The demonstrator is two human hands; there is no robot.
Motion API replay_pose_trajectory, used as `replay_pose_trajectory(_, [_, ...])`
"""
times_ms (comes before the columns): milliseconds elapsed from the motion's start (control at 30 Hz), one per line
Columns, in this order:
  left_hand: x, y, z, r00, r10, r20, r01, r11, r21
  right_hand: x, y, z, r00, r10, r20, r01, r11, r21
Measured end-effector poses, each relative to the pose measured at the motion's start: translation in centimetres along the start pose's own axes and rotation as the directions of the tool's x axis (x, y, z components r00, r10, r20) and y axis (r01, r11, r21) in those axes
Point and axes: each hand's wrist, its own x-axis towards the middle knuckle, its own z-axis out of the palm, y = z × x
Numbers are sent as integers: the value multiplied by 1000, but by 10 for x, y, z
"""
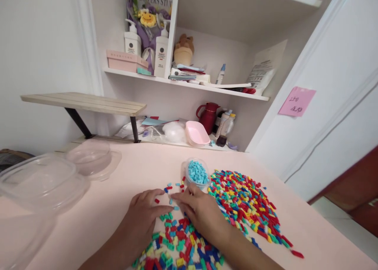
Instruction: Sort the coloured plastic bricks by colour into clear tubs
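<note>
A wide heap of small coloured bricks (245, 207) in red, blue, green and yellow lies spread over the pale pink table (103, 215). My left hand (141, 219) rests flat on the table at the heap's left edge, fingers stretched forward. My right hand (201, 211) lies over the heap, its fingertips pinched at a light blue brick (176, 208) near a few loose ones. Just beyond the hands stands a small clear bowl (197, 173) filled with light blue bricks.
Clear plastic containers (41, 183) and a clear lid (94, 158) sit at the left. Behind are a wooden riser shelf (85, 102), a pink dish (196, 133), a red jug (208, 116), bottles and cluttered white shelves (183, 83). A pink note (296, 101) sticks on the right wall.
</note>
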Motion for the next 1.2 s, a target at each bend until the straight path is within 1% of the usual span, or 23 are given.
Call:
replay_pose_trajectory(100, [-1, 1, 1, 1000, 2, 16, -2, 1000, 5, 1, -3, 2, 1000, -4, 25, 6, 997, -82])
replay_pose_trajectory(200, [-1, -1, 0, 1000, -2, -22, 1, 1000, -28, 2, -5, -1, 999, 6, 43, -1, 994, -113])
replay_pose_trajectory(300, [1, -1, -3, 996, -51, -78, 45, 996, -76, 2, -3, -2, 998, 10, 55, -5, 995, -96])
replay_pose_trajectory(500, [6, 0, -10, 982, -169, -89, 156, 978, -137, 2, 0, -1, 1000, 7, 13, -7, 1000, -21])
replay_pose_trajectory(567, [7, -2, -10, 975, -193, -111, 174, 971, -162, 3, 2, -4, 999, -2, -40, 3, 999, 36])
replay_pose_trajectory(633, [8, -4, -11, 970, -215, -109, 193, 963, -187, 4, 6, -11, 991, 8, -136, 5, 996, 91])
replay_pose_trajectory(700, [8, -5, -12, 966, -239, -99, 216, 955, -205, 5, 13, -21, 970, 37, -241, -5, 991, 131])
replay_pose_trajectory(767, [9, -6, -12, 964, -248, -91, 224, 949, -221, 5, 21, -31, 944, 77, -321, -29, 988, 153])
replay_pose_trajectory(833, [9, -7, -13, 964, -250, -89, 224, 946, -235, 4, 26, -38, 922, 115, -370, -59, 985, 161])
replay_pose_trajectory(900, [9, -6, -14, 961, -259, -95, 231, 943, -241, 3, 29, -40, 914, 132, -383, -75, 984, 161])
replay_pose_trajectory(933, [10, -5, -14, 959, -267, -94, 238, 941, -241, 3, 28, -39, 920, 124, -373, -69, 985, 158])
replay_pose_trajectory(1000, [11, -3, -17, 957, -276, -84, 250, 939, -237, 1, 23, -34, 945, 82, -316, -32, 987, 160])
replay_pose_trajectory(1100, [12, -1, -20, 959, -273, -71, 251, 940, -232, -2, 13, -20, 984, -9, -177, 42, 982, 184])
replay_pose_trajectory(1200, [11, 0, -21, 962, -255, -94, 228, 945, -234, -4, 4, -9, 999, -33, -24, 36, 992, 122])
